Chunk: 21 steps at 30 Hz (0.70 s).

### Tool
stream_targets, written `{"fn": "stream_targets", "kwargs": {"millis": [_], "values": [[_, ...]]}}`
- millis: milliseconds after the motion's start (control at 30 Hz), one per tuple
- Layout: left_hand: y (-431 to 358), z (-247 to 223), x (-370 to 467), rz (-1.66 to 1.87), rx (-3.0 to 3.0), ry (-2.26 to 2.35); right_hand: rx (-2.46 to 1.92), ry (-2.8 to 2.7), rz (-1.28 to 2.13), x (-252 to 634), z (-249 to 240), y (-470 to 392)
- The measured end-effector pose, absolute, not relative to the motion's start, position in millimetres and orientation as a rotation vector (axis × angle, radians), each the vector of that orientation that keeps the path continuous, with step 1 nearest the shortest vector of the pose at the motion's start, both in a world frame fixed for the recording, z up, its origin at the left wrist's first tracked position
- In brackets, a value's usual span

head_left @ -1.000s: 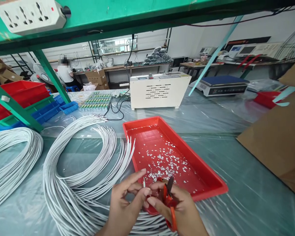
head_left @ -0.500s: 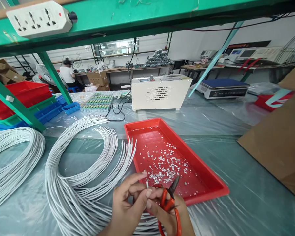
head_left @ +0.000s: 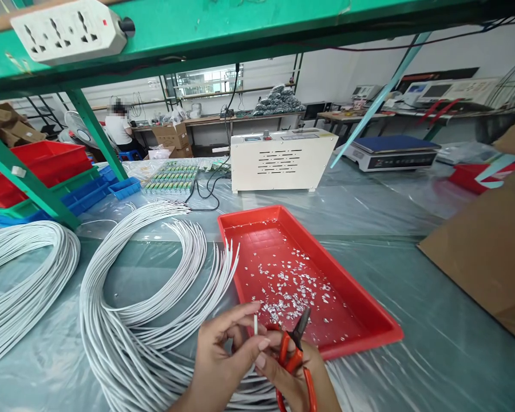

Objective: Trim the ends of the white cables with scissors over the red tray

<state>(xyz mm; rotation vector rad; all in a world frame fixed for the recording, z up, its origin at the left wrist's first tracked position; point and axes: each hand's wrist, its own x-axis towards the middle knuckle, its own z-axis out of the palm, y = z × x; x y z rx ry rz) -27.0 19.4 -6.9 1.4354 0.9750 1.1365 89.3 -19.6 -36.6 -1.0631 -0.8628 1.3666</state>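
My left hand (head_left: 221, 349) pinches a white cable (head_left: 256, 325) between thumb and fingers, its short end pointing up. Close against it, my right hand (head_left: 289, 369) has orange-handled scissors (head_left: 295, 360) lodged in its palm, the dark blades pointing up and away. The right thumb and fingertips also press in near the cable, and whether they grip it is hidden. Beneath and left of my hands lies a large coil of white cables (head_left: 98, 320), loose ends fanning toward the red tray (head_left: 360, 309). Small silvery scraps (head_left: 283, 292) are scattered in that tray, just beyond my hands.
A second cable coil (head_left: 55, 274) lies at the left. Behind the tray stand a cream machine (head_left: 278, 166) and a scale (head_left: 395, 151). Cardboard (head_left: 484, 257) leans in at the right. A green beam (head_left: 240, 28) crosses overhead; a person (head_left: 119, 127) sits far back.
The cable end between my fingers looked forked at its tip before; now it shows as a single, longer white piece. My hands and the scissors have barely shifted.
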Motion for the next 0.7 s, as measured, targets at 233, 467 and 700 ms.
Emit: {"fn": "stream_targets", "kwargs": {"millis": [233, 467, 700], "values": [[23.1, 5.0, -24.3, 0.859, 0.932, 0.920, -0.972, -1.003, 1.378, 89.1, -22.1, -14.6], [25.7, -5.3, -26.5, 0.878, 0.886, 0.877, -1.030, -1.043, 1.292, 89.5, -18.4, -14.3], [21.0, -6.1, -22.8, 0.960, 0.856, 0.909, -1.021, -1.011, 1.349, 87.1, -31.8, -9.7]]}}
